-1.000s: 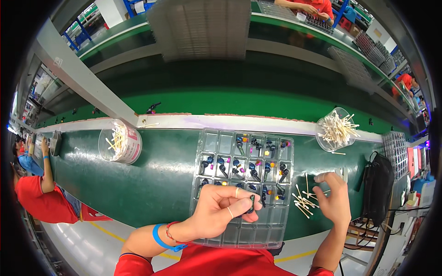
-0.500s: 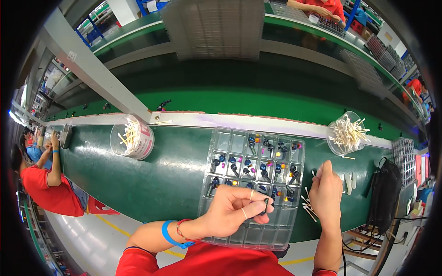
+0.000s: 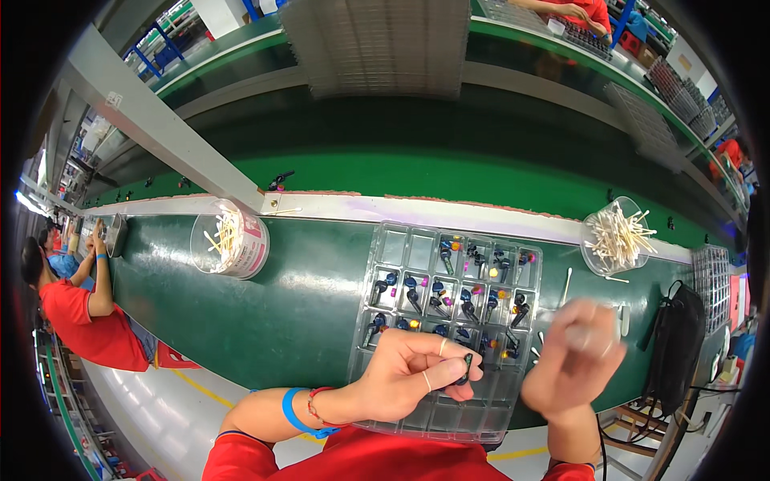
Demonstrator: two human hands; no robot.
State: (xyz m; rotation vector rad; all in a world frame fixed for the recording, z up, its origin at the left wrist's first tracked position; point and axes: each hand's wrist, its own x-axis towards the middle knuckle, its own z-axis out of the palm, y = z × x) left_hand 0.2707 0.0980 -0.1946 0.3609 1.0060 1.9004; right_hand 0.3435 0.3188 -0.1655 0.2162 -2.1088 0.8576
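My left hand (image 3: pixel 409 375) is closed, pinching a dark earbud (image 3: pixel 466 369) by its stem above the near part of a clear compartment tray (image 3: pixel 473 417). Dark earbuds (image 3: pixel 412 295) with small orange and pink parts sit in several of the tray's pockets; my left hand covers some of them. Right of the tray, my right hand (image 3: pixel 573 361) is smeared by motion, so its fingers and anything in them cannot be made out. Just beyond it, a white cotton swab (image 3: pixel 567 286) shows over the green table, and more swabs (image 3: pixel 536 350) are partly hidden beside it.
Tubs of cotton swabs stand at left (image 3: pixel 253 247) and right (image 3: pixel 593 256), near the white rail (image 3: pixel 345 207). A black pouch (image 3: pixel 676 337) with cables lies at the right edge. A co-worker in red (image 3: pixel 88 309) sits at far left; another person works across the line.
My right hand has moved toward me and turned, uncovering the swab beyond it. My left hand keeps its pinch on the earbud, nearly in place. The view has shifted slightly.
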